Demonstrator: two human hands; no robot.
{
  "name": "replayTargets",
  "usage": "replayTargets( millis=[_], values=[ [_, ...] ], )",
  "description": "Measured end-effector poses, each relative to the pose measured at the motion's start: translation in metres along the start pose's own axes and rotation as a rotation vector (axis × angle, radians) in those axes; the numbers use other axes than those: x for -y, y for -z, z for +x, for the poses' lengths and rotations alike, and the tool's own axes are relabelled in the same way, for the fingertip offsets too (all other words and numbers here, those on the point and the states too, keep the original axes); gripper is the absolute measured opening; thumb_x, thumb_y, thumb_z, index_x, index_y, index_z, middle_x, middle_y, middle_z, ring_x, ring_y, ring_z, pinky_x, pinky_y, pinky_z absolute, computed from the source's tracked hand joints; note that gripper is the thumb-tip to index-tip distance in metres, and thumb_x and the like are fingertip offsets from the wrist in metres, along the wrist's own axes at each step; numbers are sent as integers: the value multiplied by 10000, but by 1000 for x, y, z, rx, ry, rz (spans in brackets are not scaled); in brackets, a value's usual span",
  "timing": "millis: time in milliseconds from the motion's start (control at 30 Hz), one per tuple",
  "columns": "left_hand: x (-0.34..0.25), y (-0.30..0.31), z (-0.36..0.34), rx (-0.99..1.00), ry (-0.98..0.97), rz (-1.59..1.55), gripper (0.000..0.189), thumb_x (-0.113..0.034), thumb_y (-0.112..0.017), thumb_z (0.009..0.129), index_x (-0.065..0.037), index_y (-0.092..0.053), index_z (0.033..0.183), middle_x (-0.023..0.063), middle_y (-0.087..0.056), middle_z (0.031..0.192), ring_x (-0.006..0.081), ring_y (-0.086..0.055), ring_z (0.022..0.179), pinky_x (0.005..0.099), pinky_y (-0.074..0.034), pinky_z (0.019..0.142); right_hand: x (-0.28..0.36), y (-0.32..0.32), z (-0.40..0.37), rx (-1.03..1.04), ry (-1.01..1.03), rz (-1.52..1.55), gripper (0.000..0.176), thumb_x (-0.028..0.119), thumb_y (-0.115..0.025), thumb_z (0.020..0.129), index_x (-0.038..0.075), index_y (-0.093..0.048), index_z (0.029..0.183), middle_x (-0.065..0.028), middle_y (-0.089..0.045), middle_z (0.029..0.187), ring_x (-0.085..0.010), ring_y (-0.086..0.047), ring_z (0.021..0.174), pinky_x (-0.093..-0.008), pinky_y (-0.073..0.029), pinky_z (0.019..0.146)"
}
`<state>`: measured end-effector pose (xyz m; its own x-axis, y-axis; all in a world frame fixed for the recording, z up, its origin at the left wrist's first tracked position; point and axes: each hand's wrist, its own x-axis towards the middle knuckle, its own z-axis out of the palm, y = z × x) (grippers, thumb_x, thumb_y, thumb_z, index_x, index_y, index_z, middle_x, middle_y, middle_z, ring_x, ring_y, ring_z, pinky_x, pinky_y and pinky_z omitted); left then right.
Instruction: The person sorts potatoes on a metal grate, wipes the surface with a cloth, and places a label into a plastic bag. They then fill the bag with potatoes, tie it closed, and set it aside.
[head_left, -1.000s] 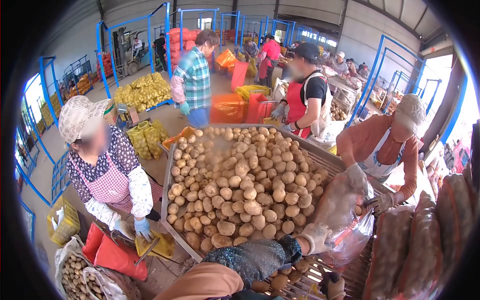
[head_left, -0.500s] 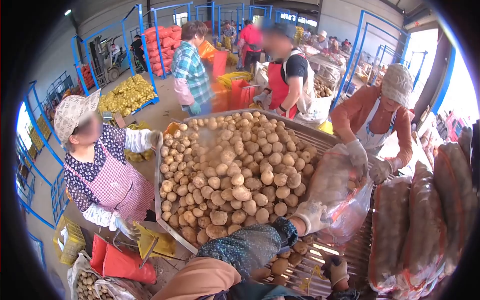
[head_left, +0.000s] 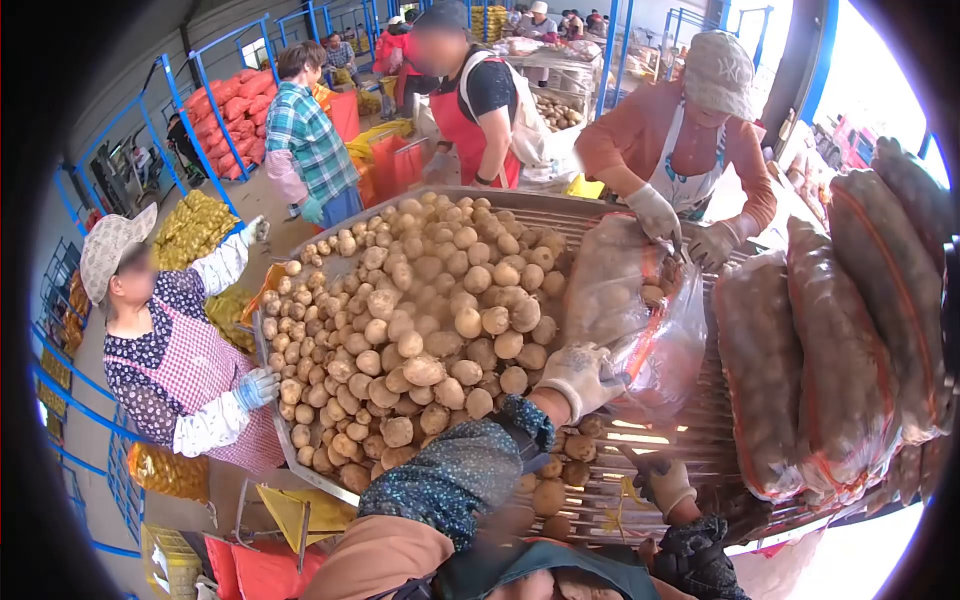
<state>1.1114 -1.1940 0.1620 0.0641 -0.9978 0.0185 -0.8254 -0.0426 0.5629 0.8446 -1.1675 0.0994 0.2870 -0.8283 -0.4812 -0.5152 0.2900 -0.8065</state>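
Observation:
My left hand, in a pale glove, is by the lower left edge of a clear bag of potatoes, its fingers apart; whether it presses on the plastic is unclear. Lower down, my right hand, gloved with dark fingertips, is over the slatted part of the table, fingers spread and holding nothing. A heap of potatoes lies left of the bag. Across the table, a co-worker's gloved hands are at the bag's far end, where a small dark object shows between them.
Full bags of potatoes lie along the right side. A co-worker in a checked apron stands at the left edge of the table. Other people stand beyond it. A yellow crate and red sacks are at the lower left.
The view has shifted right and down. My left hand has moved slightly left relative to the bag. The left co-worker's nearer hand has risen to the table edge; the farther one has lifted away.

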Motion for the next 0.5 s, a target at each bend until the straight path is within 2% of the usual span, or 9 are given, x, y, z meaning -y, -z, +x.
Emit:
replayTargets(
  millis=[167, 267, 367, 400, 433, 500],
  values=[
    [4, 1, 1, 36, 2, -18, 683, -553, -625, 785, -25, -611, 1219, 171, -579, 1288, 312, -508, 1231, 376, -378, 1066, 3, 0, -3, 39, -27, 37, 199, 168, -574, 951, 9, -680, 1006, -40, -604, 696, -92, -523, 548, -231, -417, 490],
    [1, 5, -2, 49, 16, -2, 685, -555, -631, 784, -23, -616, 1214, 177, -584, 1283, 313, -504, 1240, 377, -371, 1074, -5, 4, -2, 24, -27, 54, 224, 219, -598, 944, 15, -674, 998, -37, -599, 697, -95, -532, 557, -237, -420, 485],
    [4, 0, -1, -12, -29, 6, 647, -532, -656, 780, -5, -632, 1155, 192, -616, 1192, 335, -539, 1168, 391, -410, 1020, 3, 4, -7, -34, -64, 20, 301, 306, -622, 931, 13, -670, 982, -43, -603, 690, -97, -539, 551, -241, -420, 483],
    [3, 1, 0, 0, -28, 17, 619, -517, -671, 772, -6, -640, 1119, 195, -626, 1145, 345, -556, 1121, 403, -432, 984, 12, 8, -8, -16, -108, -48, 271, 213, -630, 924, -11, -636, 1077, -64, -667, 725, -104, -589, 566, -259, -459, 499],
    [4, -2, -1, -67, -71, 95, 577, -554, -600, 810, -47, -665, 1076, 146, -646, 1116, 312, -592, 1091, 391, -461, 951, 12, 9, -9, -33, -119, -36, 271, 213, -630, 924, -11, -636, 1077, -64, -667, 725, -104, -589, 566, -259, -459, 499],
    [7, -2, 4, -22, -77, 78, 577, -551, -612, 805, -41, -664, 1069, 154, -644, 1115, 322, -591, 1088, 397, -459, 953, 8, 11, -11, -44, -88, -57, 257, 197, -628, 921, -13, -635, 1069, -63, -670, 733, -105, -609, 592, -265, -482, 524]
  ],
)
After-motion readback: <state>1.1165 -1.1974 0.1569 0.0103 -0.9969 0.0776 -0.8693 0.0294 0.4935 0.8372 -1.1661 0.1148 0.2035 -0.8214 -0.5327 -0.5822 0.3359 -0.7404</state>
